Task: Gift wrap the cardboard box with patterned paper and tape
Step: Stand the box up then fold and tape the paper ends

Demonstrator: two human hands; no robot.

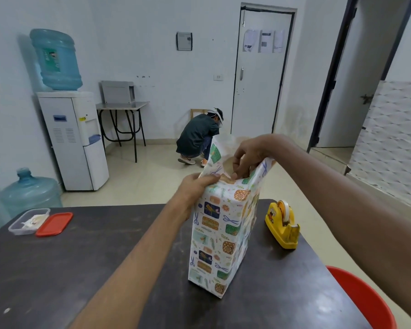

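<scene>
Dark surface (128, 245) carries the cardboard box (220, 236) upright in patterned paper (214, 160). Left hand (195, 186) grips its top corner to steady it; right hand (244, 160) pinches the open flap, probably for folding.

Open table (81, 269) spreads left of the wrapped box (214, 233); tape dispenser (282, 226) crowds its right.

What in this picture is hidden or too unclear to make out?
Head view only.
Cardboard box: nearly all covered by the patterned paper; only a sliver shows at the open top.
Red object: cut off by the lower right edge.
Sheets on the door: too small to read.
Clear container: contents blurred.
</scene>
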